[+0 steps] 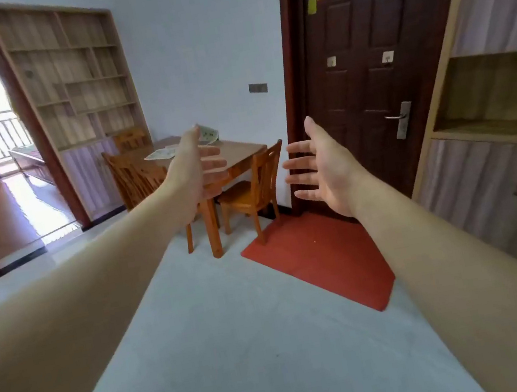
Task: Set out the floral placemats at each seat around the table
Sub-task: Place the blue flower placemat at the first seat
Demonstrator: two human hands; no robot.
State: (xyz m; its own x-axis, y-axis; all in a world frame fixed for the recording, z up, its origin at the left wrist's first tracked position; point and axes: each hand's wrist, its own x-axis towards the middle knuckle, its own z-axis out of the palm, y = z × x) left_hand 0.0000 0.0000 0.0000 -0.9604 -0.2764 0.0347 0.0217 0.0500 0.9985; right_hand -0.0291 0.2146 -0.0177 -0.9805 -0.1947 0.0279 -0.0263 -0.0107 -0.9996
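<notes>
My left hand (198, 171) is stretched out ahead of me, palm turned inward, fingers spread and holding nothing. Far behind it stands the wooden table (239, 152), well out of reach, and the floral placemats (161, 154) lie on its far left part, showing just to the left of and above my left thumb; I cannot tell how many there are. A wooden chair (254, 189) sits at the table's right side, framed between my 2 hands. My right hand (324, 167) is likewise wide open and empty, raised before the dark door (373, 74), above the red mat (322, 260).
</notes>
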